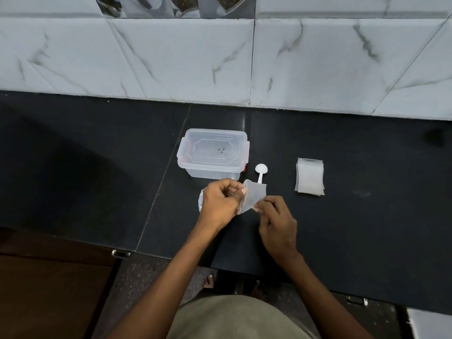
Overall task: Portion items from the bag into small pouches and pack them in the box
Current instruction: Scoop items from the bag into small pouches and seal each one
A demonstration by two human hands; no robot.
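Pouch: small translucent plastic pouch [253,196], thin film, held in the air between my two hands above the near middle of the black stone counter [342,216].
Handling: I judge it nearly weightless, limp and slippery; it will buckle unless taken at the mouth edges, one layer to each hand.
Left hand: my left hand [221,204] curls round the pouch's left edge, thumb pressed on the film.
Right hand: my right hand [276,222] pinches the pouch's lower right edge between thumb and fingertip.
Look: frosted and roughly square; whether its mouth is parted I cannot tell; it appears empty.
Bag: clear plastic bag [201,200], mostly hidden under my left hand; its contents cannot be seen.
Scoop: small white plastic spoon [260,171], lying just behind the pouch, bowl toward the wall.
Box: clear lidded plastic box with red clips [212,152], lid on, behind my left hand toward the counter's back edge.
Spare pouches: stack of flat translucent pouches [310,177], well to the right.
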